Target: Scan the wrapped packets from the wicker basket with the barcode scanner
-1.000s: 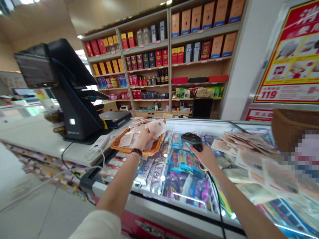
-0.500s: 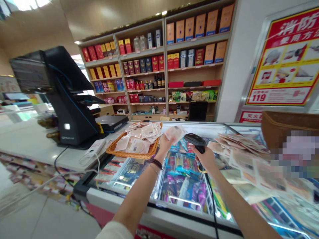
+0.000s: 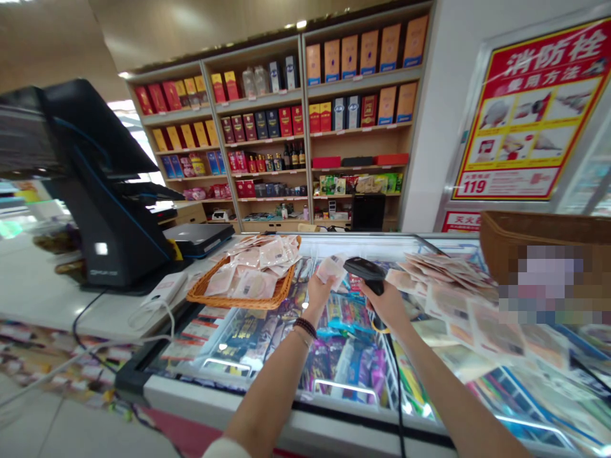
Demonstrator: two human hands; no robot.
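Observation:
My left hand (image 3: 319, 292) pinches a small clear packet (image 3: 331, 268) above the glass-topped freezer. Close to its right, my right hand (image 3: 386, 304) is wrapped round the handle of a black scanner (image 3: 366, 272), whose head points toward the packet. A black cable hangs from the scanner. Left of my left hand, an orange wicker basket (image 3: 260, 303) holds several similar flat packets (image 3: 255, 284). More flat packets (image 3: 451, 302) lie in a loose, overlapping pile on the glass to the right of my right hand.
A black register (image 3: 109, 191) and a flat grey device (image 3: 200, 236) stand on the white counter (image 3: 28, 273) at left. A brown box (image 3: 544, 229) is at the right. Colourful bags (image 3: 344, 356) show under the glass. Shelves of boxed goods stand behind.
The view has turned a little to the right. My left hand holds the packet more upright, nearer the scanner's head. My right hand still grips the scanner.

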